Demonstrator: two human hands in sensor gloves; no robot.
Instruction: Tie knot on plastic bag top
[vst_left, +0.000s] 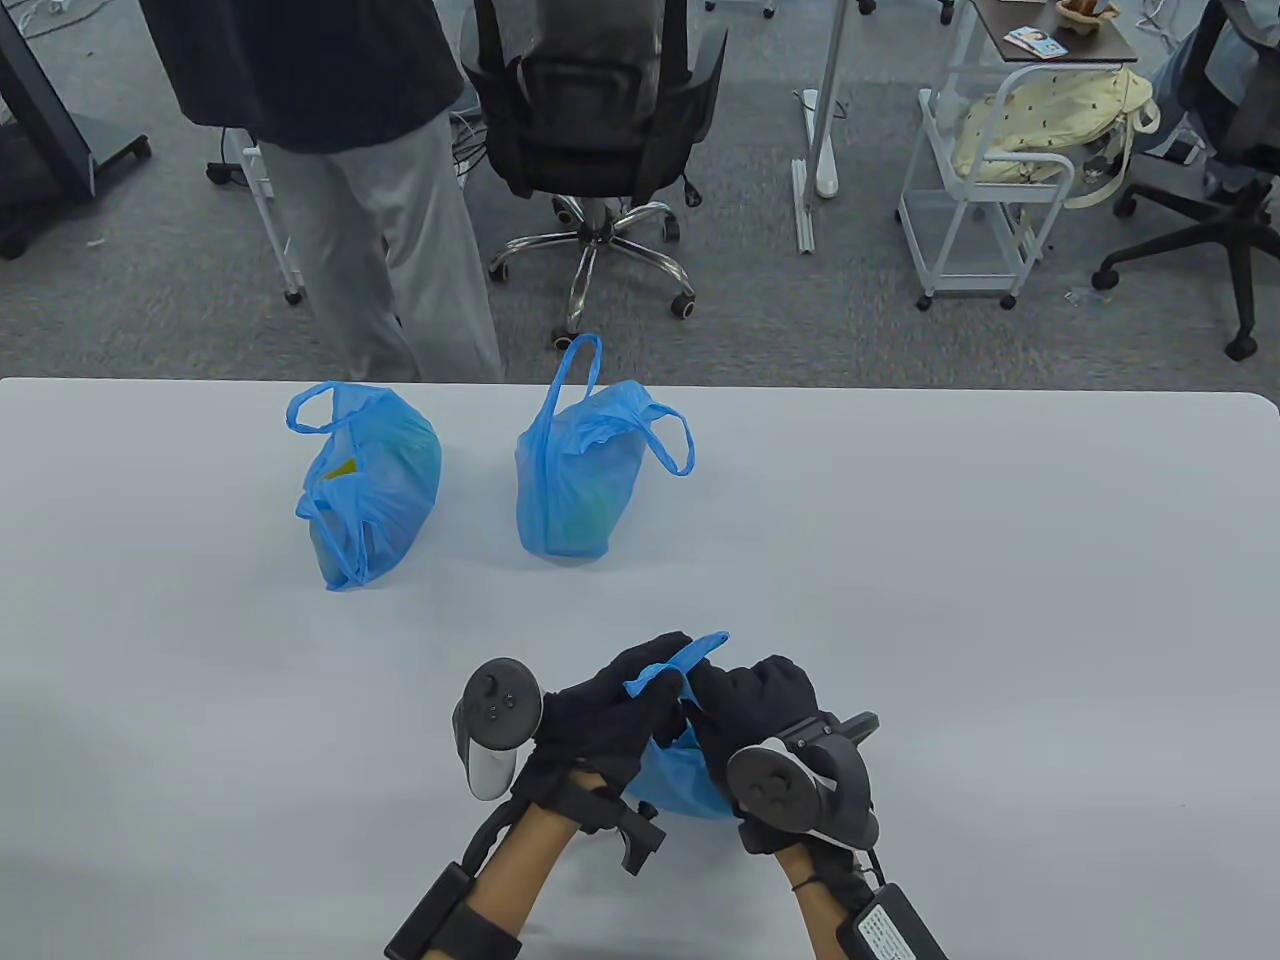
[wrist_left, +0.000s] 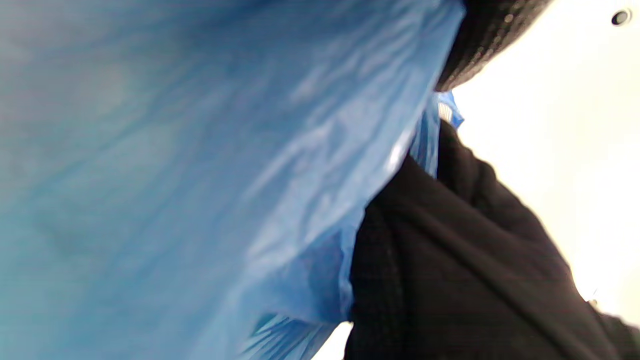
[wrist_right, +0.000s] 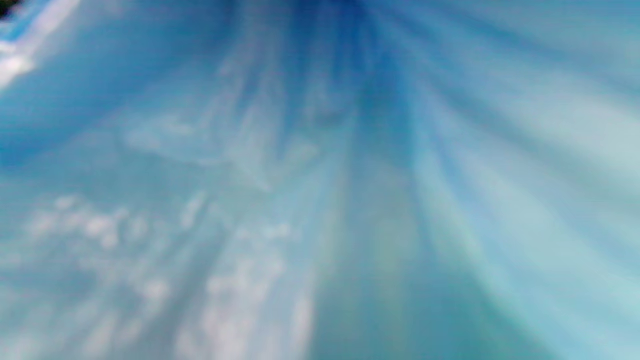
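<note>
At the near edge of the bench (vst_left: 900, 560), the blue plastic bag (vst_left: 680, 780) sits between both gloved hands, the left hand (vst_left: 600, 720) and right hand (vst_left: 760, 710) each curling fingers (vst_left: 660, 655) tightly round its twisted handle strips (vst_left: 680, 665).

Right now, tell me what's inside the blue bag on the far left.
Through the far-left bag, the thin blue plastic shows a yellow patch near the top and greenish shapes below. What they are cannot be told, and the rest is covered.

Black knit gloves on left hand (vst_left: 600, 720) and right hand (vst_left: 760, 715); grey-black trackers, black wrist straps, labelled box
</note>
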